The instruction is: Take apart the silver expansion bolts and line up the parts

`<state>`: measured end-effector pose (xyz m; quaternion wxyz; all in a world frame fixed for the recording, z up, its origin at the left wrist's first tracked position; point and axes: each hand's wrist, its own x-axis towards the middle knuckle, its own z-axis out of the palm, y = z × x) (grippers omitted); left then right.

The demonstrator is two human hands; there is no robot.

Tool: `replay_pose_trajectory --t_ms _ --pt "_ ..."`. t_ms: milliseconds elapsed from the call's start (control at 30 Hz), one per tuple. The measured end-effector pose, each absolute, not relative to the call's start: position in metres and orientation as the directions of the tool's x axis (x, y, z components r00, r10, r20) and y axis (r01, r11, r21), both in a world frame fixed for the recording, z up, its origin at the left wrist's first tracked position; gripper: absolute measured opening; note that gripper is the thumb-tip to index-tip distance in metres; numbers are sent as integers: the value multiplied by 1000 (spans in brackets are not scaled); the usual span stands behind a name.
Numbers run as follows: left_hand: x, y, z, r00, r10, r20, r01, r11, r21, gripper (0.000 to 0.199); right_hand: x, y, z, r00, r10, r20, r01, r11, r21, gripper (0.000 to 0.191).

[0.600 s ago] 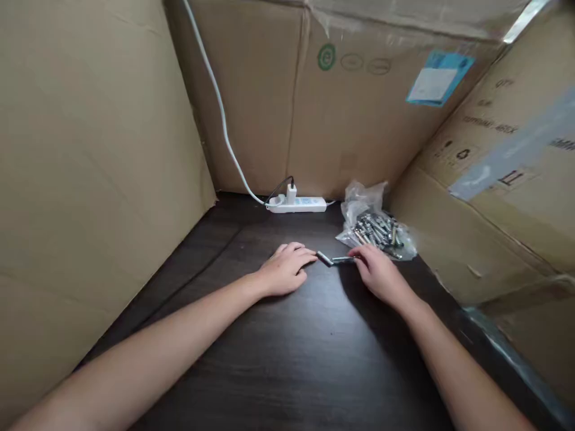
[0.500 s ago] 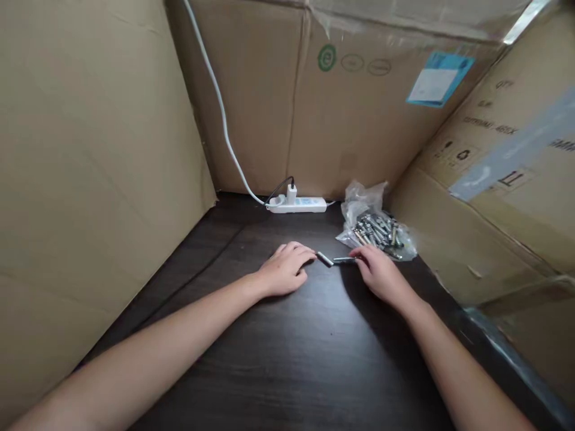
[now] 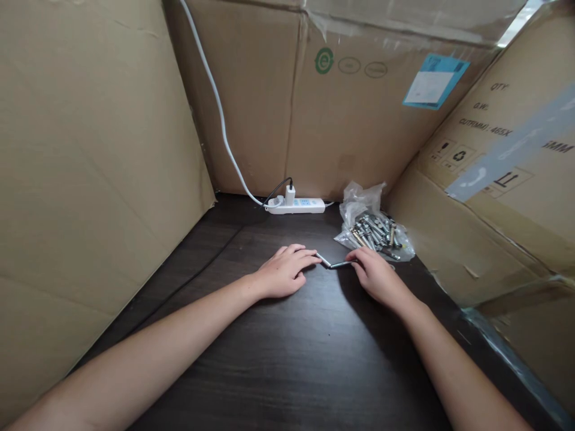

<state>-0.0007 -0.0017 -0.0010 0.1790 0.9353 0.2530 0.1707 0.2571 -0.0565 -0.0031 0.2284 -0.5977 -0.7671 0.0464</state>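
Head view: left hand (image 3: pixel 284 272), fingers extended at one metal rod (image 3: pixel 324 260), grip unclear; right hand (image 3: pixel 376 274), fingers pinching second rod (image 3: pixel 341 264); bolts (image 3: pixel 376 232) at one o'clock.

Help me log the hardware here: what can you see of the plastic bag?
The bag is clear, crumpled, thin-looking plastic, its far end bunched up loosely. It lies on the dark tabletop, beside the right-hand cardboard. Inside is a jumble of bolt-like metal pieces, mostly silvery, a few brassy, pointing various ways. The right hand is by its near edge; whether they touch is unclear.
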Motion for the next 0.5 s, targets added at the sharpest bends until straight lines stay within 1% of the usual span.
replay_pose_trajectory --t_ms 167,267,400,500 --pt "-1 3 -2 775 540 327 325 -785 527 47 258 -55 -6 -173 938 299 903 273 -332 15" --pt "0 6 -2 770 541 337 282 -763 582 45 259 -55 -7 -164 944 285 907 258 -332 15" --pt "0 7 -1 788 507 348 197 -744 638 48 258 -55 -8 -162 955 249 912 241 -332 15" --pt "-1 6 0 783 509 356 163 -722 673 48 258 -55 -7 -171 957 235 912 244 -330 19"
